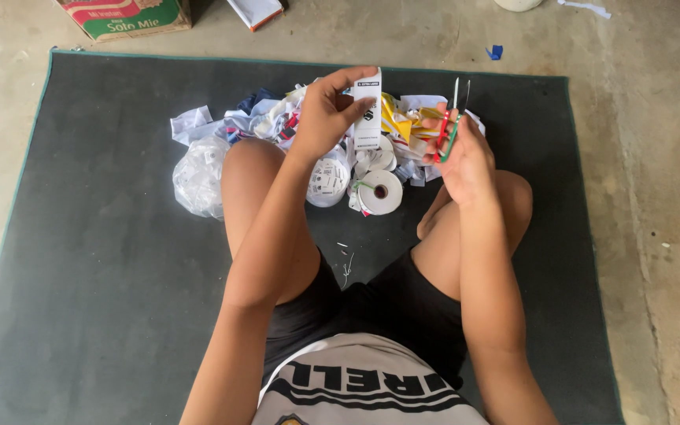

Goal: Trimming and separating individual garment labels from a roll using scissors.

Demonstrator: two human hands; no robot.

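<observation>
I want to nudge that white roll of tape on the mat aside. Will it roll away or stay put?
The white roll lies on its flat side, hollow core facing up, so it would probably slide, not roll. It looks light, likely easy to push. A loose strip trails from it and may drag along the dark mat.

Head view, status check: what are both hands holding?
Left hand pinching white label strip. Right hand gripping small scissors, blades up. Label rolls and paper scraps piled on mat ahead.
</observation>
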